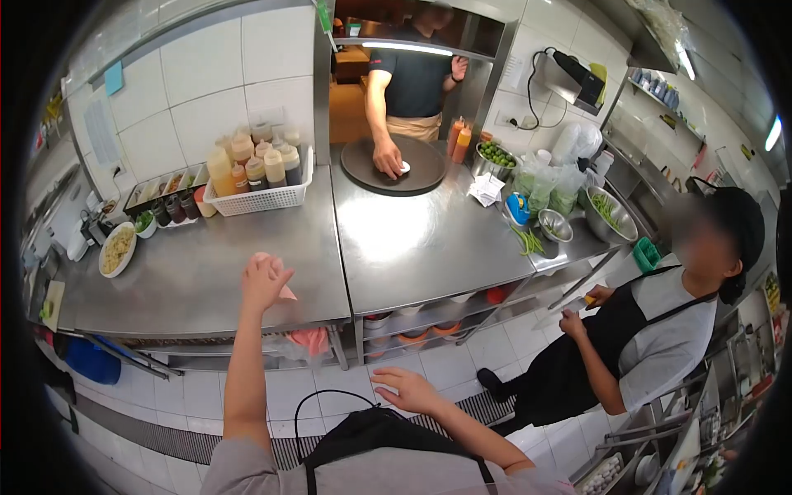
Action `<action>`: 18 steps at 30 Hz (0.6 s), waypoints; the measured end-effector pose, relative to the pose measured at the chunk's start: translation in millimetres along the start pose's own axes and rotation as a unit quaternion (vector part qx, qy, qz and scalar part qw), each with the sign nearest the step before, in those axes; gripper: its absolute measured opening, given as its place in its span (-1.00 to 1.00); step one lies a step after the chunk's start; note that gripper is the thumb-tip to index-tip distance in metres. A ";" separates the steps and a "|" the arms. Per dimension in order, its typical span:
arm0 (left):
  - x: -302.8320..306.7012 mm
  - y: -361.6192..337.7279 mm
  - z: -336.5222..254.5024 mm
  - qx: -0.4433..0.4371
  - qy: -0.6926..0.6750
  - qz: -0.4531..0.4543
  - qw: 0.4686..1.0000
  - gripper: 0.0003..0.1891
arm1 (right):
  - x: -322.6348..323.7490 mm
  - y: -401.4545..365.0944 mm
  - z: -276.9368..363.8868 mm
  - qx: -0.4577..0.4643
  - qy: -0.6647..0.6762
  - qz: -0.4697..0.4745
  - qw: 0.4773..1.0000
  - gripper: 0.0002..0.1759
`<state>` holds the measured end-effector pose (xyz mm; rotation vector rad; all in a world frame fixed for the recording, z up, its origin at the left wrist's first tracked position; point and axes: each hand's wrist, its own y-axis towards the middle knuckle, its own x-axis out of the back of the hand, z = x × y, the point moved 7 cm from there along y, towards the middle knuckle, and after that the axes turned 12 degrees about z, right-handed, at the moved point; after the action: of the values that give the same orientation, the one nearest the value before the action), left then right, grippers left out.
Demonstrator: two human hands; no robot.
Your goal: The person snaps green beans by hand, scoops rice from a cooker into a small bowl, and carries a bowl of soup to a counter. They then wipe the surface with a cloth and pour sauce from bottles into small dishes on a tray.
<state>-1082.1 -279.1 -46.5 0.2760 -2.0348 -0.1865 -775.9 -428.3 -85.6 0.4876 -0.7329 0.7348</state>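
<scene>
My left hand is closed on a pink cloth over the steel counter, near its front edge. Part of the cloth sticks out beside the fingers; the rest is hidden by the hand. Low in front of my black apron, my right hand has its fingers stretched out and holds nothing. Beyond the left hand stands a white basket of squeeze bottles. On the far side of the counter, another person's hand touches a small white item on a dark round tray.
At right a co-worker in a black apron stands on the tiled floor, holding something with a yellow part. A bowl of green limes, bags of greens and a bowl of green beans sit at the counter's right. An oval dish lies left.
</scene>
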 end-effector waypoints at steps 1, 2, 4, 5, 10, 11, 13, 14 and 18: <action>-44.5 19.9 36.7 0.055 0.051 0.079 0.994 -0.45 | 0.8 5.9 -2.3 -0.008 0.002 0.003 1.000 -0.74; -74.1 29.3 61.5 0.108 0.102 0.154 0.977 -0.42 | 0.1 11.1 -4.9 -0.015 0.003 0.006 1.000 -0.74; -83.4 15.9 53.4 0.117 0.121 0.084 0.982 -0.41 | -1.4 23.9 -10.8 -0.010 -0.005 -0.009 1.000 -0.75; -80.2 9.4 45.5 0.128 0.141 0.011 0.982 -0.40 | -3.7 29.4 -14.2 -0.013 0.004 -0.016 1.000 -0.77; -83.2 7.8 48.2 0.113 0.122 0.009 0.986 -0.45 | -20.9 57.1 -31.8 -0.048 0.052 0.021 0.997 -0.82; -85.3 10.5 50.4 0.102 0.111 -0.002 0.989 -0.47 | -21.6 66.1 -32.7 -0.044 0.049 0.029 0.997 -0.82; -81.4 13.6 49.9 0.071 0.091 -0.049 0.992 -0.47 | -20.8 84.9 -39.5 -0.040 0.043 0.033 0.998 -0.81; -75.0 12.5 47.3 0.046 0.072 -0.095 0.992 -0.47 | -22.1 94.7 -40.8 -0.006 0.029 0.031 0.999 -0.82; -77.7 -3.7 90.3 0.032 -0.619 -0.157 0.769 -0.43 | -11.5 115.4 -35.4 0.045 0.027 0.004 0.999 -0.87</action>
<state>-1127.3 -260.2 -155.2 0.6568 -3.3064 -0.6385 -852.8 -335.7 -100.4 0.5448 -0.6537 0.7872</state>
